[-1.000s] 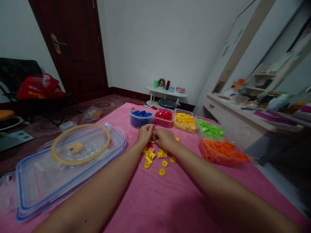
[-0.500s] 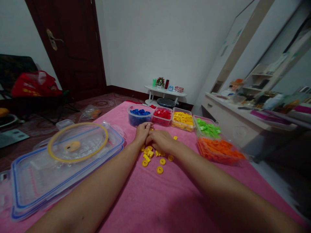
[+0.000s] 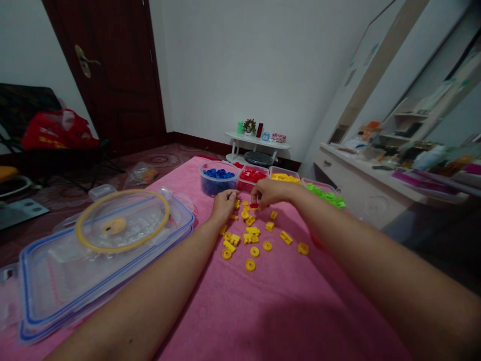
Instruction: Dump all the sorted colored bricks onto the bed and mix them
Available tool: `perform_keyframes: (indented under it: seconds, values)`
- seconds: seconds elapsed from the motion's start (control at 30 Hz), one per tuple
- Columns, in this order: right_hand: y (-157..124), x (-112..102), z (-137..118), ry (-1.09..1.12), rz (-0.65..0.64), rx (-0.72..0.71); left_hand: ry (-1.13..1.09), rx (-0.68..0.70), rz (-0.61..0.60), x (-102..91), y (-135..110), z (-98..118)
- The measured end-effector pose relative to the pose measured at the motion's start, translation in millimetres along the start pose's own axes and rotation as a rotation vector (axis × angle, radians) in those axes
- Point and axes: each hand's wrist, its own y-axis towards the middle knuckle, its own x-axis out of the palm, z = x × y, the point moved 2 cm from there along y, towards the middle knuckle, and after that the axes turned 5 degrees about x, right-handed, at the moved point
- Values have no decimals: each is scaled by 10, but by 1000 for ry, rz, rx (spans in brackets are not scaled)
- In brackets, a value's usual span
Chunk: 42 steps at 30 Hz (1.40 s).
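Note:
My right hand [image 3: 266,194] pinches a small red toy brick [image 3: 254,205] at its fingertips, just in front of the red box. Across from it, my left hand [image 3: 224,204] rests on the cloth with its fingers curled. Yellow pieces [image 3: 237,204] lie against its fingertips, and what it grips is hidden. Loose yellow toy bricks [image 3: 251,234] and yellow wheels [image 3: 250,264] are scattered between and below both hands. Beyond them stand a round tub of blue bricks [image 3: 219,174] and a clear box of red bricks [image 3: 253,174].
Boxes of yellow bricks [image 3: 284,178] and green bricks [image 3: 326,195] stand to the right, partly behind my right arm. Stacked clear lids [image 3: 56,281], with a round yellow-rimmed lid [image 3: 78,223] on top, lie left on the pink cloth [image 3: 225,321]. A cluttered dresser [image 3: 349,175] is at right.
My right hand has moved away from the left, toward the red box, and a red brick now shows at its fingertips. More yellow pieces are uncovered. The left hand stays nearly in place.

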Motion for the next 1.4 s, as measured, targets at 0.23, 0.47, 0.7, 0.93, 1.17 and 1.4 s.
perform_keyframes:
  seconds: [0.23,0.47,0.7,0.93,1.17,1.4]
  values:
    - [98,-346,442,-27,725,287,-7,-17,7,10,-14,6]
    - [-100,247,514,-77,91,210,-6,-6,15,15,9,-51]
    - [-280,593,456,-108,45,190,16,-1,3,8,-8,-12]
    - [-315,377,454,10,-45,237,26,-16,-11,11,-16,-25]
    - [-73,25,259,110,59,261,61,37,-16,14,0,-44]
    - [-92,-46,389,-45,626,330,119,61,-24,5,3,-47]
